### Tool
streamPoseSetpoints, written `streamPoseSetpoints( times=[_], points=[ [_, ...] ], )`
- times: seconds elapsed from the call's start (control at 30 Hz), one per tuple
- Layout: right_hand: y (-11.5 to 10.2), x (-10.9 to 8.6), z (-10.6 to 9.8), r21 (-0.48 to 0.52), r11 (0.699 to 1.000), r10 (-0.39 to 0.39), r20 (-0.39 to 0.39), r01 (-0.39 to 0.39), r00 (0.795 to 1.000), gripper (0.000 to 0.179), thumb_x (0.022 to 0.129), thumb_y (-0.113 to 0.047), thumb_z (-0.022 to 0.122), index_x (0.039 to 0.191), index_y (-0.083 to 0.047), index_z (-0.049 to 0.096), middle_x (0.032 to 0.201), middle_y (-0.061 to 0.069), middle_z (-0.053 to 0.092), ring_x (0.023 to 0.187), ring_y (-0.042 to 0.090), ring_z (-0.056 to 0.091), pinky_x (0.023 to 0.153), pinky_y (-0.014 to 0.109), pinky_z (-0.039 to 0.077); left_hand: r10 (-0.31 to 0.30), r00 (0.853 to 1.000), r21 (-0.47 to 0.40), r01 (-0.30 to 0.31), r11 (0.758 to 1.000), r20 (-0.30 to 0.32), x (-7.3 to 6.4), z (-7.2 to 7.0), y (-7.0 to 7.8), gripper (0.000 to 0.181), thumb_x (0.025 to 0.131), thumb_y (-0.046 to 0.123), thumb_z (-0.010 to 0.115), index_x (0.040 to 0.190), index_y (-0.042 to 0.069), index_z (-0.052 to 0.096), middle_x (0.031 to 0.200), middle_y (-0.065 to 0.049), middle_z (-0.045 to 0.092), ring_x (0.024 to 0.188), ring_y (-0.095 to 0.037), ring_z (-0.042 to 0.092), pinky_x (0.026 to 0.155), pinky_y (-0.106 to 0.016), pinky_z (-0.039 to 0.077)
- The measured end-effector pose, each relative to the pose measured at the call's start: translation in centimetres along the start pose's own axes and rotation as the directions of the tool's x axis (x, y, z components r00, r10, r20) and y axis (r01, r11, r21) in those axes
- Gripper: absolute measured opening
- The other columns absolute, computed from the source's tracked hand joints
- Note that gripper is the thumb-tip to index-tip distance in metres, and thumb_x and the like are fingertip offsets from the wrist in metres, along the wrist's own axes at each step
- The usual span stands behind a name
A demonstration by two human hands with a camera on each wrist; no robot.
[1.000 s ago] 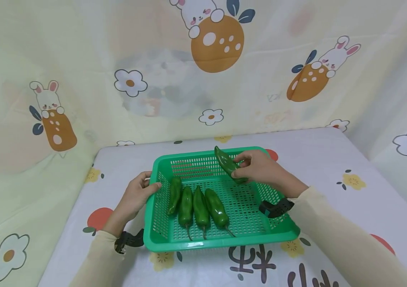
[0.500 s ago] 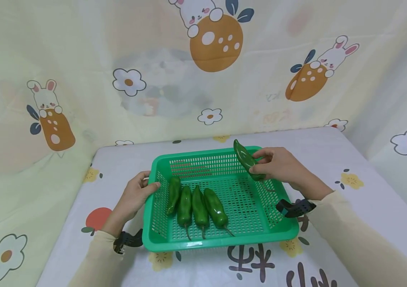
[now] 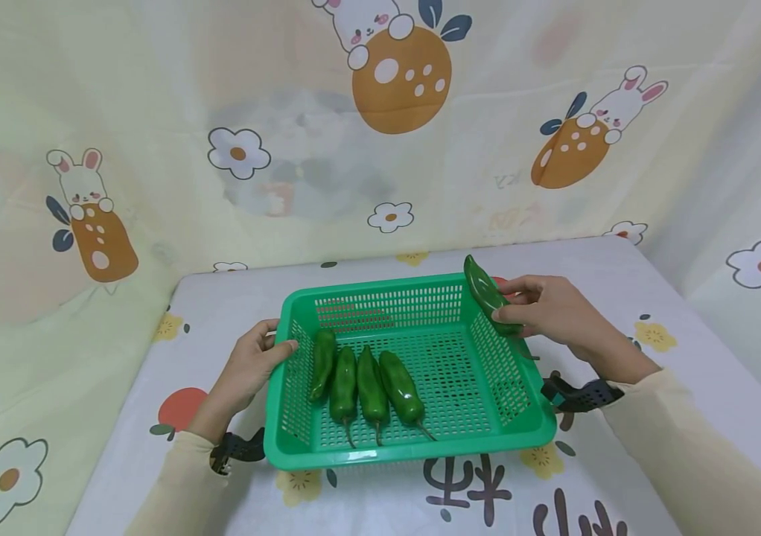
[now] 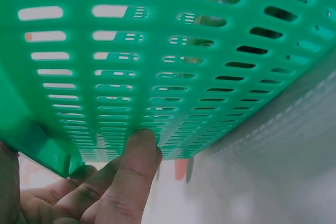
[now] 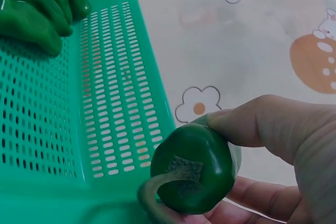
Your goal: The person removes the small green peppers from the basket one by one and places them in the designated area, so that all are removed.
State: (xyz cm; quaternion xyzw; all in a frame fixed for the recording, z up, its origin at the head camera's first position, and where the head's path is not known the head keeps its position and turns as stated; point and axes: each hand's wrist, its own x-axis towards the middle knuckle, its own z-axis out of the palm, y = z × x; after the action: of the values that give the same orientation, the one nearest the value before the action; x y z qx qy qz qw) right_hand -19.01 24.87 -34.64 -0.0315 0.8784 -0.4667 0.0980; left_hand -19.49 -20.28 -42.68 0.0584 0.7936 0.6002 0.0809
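A green plastic basket (image 3: pixel 407 451) with slotted walls sits on the table, and several green chili peppers (image 3: pixel 372 387) lie side by side in its left half. My left hand (image 3: pixel 255 365) grips the basket's left rim, thumb over the top; in the left wrist view its fingers (image 4: pixel 137 169) press the outer wall from below the rim. My right hand (image 3: pixel 548 313) pinches one more green pepper (image 3: pixel 488 296) between thumb and fingers, over the basket's back right corner. In the right wrist view that held pepper (image 5: pixel 197 169) shows its stem end toward the camera.
A white tablecloth (image 3: pixel 622 320) printed with flowers and fruit covers the table. Behind it hangs a cream curtain (image 3: pixel 313 246) with rabbit prints. Black straps (image 3: pixel 578 394) circle both wrists.
My right hand has carried the held pepper to the right, from above the basket's middle back to its back right corner. The left hand and the other peppers stay put.
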Motion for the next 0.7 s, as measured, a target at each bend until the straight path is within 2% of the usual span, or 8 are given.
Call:
streamPoseSetpoints(
  times=[0.13,0.43,0.7],
  points=[
    [0.6,-0.3,-0.5,-0.013,1.000,-0.002,-0.023,0.002,1.000,0.060,0.095,-0.025,0.077,0.144,0.002,0.056,0.111,0.014,0.071,0.092,0.019,0.070,0.077,0.034,0.066,-0.002,1.000,0.002,0.002,1.000,-0.007,0.0,0.0,-0.1,0.049,0.103,0.013,0.062,0.146,-0.005,0.045,0.120,-0.032,0.068,0.086,-0.031,0.078,0.070,-0.039,0.067],
    [2.3,-1.1,-1.7,-0.045,0.998,0.038,-0.057,-0.040,0.998,0.061,0.098,-0.027,0.074,0.146,0.004,0.052,0.116,0.015,0.070,0.097,0.020,0.070,0.076,0.031,0.064,-0.010,1.000,0.002,0.010,1.000,-0.011,-0.1,0.0,0.0,0.049,0.103,0.013,0.062,0.146,-0.005,0.045,0.119,-0.031,0.068,0.085,-0.029,0.078,0.070,-0.038,0.067],
    [3.5,-1.6,-2.4,-0.036,0.997,0.068,-0.087,-0.072,0.994,0.059,0.099,-0.029,0.072,0.144,0.005,0.053,0.114,0.015,0.071,0.089,0.016,0.073,0.076,0.031,0.063,-0.012,1.000,0.002,0.012,1.000,-0.014,0.0,0.1,0.0,0.049,0.103,0.013,0.062,0.146,-0.004,0.045,0.119,-0.031,0.068,0.084,-0.029,0.078,0.069,-0.038,0.067]
  ],
)
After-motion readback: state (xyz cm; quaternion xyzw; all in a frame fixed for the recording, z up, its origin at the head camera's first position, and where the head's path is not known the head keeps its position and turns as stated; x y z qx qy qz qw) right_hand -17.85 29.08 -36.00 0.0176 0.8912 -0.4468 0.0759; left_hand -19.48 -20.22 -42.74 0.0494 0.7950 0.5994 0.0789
